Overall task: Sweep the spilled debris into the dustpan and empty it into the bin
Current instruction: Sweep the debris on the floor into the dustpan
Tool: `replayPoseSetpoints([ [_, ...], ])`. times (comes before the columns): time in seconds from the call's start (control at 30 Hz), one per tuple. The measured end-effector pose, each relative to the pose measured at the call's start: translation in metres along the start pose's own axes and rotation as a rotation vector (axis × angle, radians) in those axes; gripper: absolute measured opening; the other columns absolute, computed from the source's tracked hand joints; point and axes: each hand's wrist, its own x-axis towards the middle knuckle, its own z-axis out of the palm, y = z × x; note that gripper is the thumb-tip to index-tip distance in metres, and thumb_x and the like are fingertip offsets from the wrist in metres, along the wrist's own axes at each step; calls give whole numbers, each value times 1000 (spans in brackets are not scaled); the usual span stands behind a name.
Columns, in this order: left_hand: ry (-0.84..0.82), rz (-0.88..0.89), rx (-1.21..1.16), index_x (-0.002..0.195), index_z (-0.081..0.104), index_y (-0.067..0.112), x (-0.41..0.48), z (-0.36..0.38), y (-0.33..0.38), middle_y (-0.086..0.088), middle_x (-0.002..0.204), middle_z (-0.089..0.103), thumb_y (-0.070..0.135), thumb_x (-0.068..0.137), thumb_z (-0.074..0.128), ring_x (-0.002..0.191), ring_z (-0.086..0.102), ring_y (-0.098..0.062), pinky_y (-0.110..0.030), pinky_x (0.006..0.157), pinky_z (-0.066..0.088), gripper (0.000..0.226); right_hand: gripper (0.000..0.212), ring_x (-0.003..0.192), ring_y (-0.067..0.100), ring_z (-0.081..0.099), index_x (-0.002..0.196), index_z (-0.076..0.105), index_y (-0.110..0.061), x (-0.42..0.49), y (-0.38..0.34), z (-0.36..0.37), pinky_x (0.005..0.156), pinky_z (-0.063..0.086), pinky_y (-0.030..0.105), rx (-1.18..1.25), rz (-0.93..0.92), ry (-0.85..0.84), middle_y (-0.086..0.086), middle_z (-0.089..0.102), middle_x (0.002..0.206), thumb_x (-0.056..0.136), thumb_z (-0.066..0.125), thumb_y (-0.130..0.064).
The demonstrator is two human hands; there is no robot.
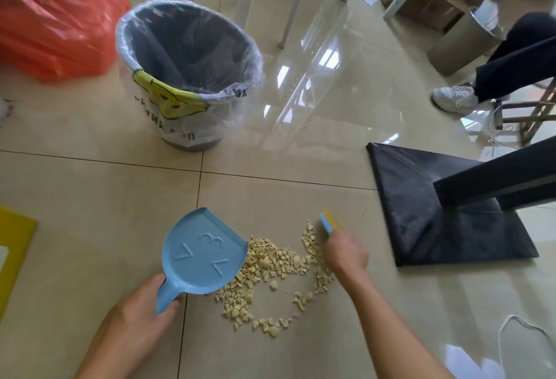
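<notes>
Blue dustpan [203, 253] tilted, underside up, lip touching pale yellow debris [270, 270] scattered on floor; lined grey bin [186, 77] upright beyond.

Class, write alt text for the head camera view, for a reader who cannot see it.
A person's left hand holds a blue dustpan beside pale yellow debris on a tiled floor, while the right hand holds a small brush at the pile's far side. A plastic-lined bin stands beyond, apparently empty.
</notes>
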Motion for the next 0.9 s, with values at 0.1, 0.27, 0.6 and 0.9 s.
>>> replayPoseSetpoints([
  [0.1,2,14,9,81,58,18,0,1,2,-8,67,59,14,86,66,58,47,-22,-33,56,38,10,36,111,33,66,120,66,-12,-25,-29,7,90,51,36,2,-107,12,12,70,120,94,41,-12],
  [0.27,-21,-20,7,84,62,17,1,-1,4,-7,68,61,11,86,67,61,50,-25,-33,57,39,8,29,102,36,68,111,65,-16,-82,-35,17,80,51,37,-112,-375,-27,12,72,111,92,44,-15],
  [0.6,-41,-42,43,84,64,14,-1,-12,-16,-9,70,65,16,85,71,68,60,-32,-34,60,44,7,34,101,31,70,113,66,-14,-38,112,-9,83,52,35,-15,204,-97,10,72,112,89,43,-17],
  [0.9,-73,11,53,86,62,13,2,-1,-13,-13,72,63,17,87,71,61,51,-26,-34,57,39,10,39,116,32,66,125,65,-10,-60,13,20,92,51,36,116,83,-124,12,70,126,94,42,-15],
])
